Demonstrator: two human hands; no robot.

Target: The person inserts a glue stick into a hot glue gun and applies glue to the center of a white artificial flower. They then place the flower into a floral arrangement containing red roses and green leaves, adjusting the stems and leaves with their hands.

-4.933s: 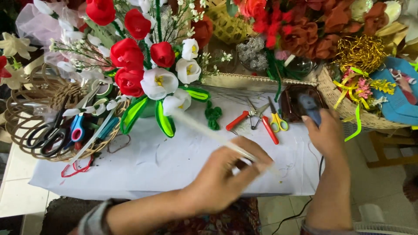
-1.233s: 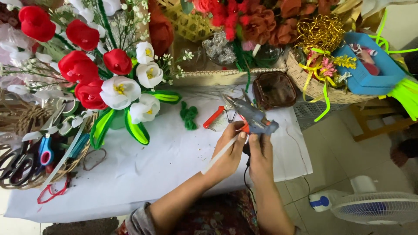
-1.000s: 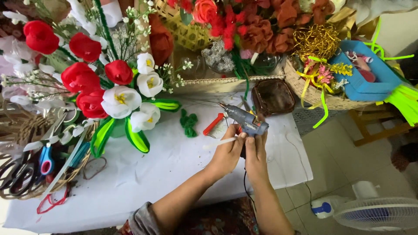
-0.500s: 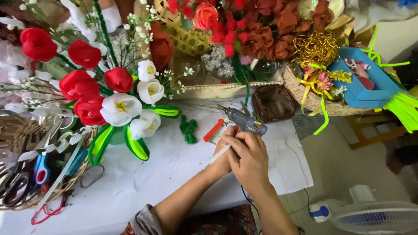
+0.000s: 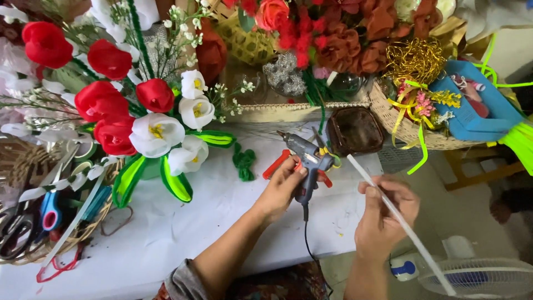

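My left hand [image 5: 283,186] is wrapped round the grip of the grey glue gun [image 5: 307,157], fingers clenched on the handle, nozzle aimed toward 10 o'clock, black cord [image 5: 305,233] dropping off the table edge at 6. My right hand [image 5: 386,214] pinches a long white stick [image 5: 400,219], probably a glue stick or stem rod, thumb and fingertips closed on its upper part. The stick runs from about 11 o'clock, close by the gun's back end, down to 5 o'clock past my wrist toward the fan [image 5: 477,275] on the floor.

Step as I judge it: gun and stick are held apart, stick not yet meeting the gun. Looks like loading or gluing prep. Next move would need the stick's upper tip lined up with the gun, left hand holding steady, cord kept clear.

Outward from the hands: orange-handled pliers [image 5: 276,164] lie under the gun, touching my left fingers or nearly so. Green pipe-cleaner twist [image 5: 243,161] at 9 o'clock of the gun. Small brown tray [image 5: 354,130] at 1 o'clock. Red and white fabric flowers [image 5: 150,119] fill the far left, scissors [image 5: 25,219] in a wicker basket at 8 o'clock. All of it sits on the white table cover [image 5: 183,222]. Wicker basket with gold ribbon [image 5: 413,58] at 2 o'clock.
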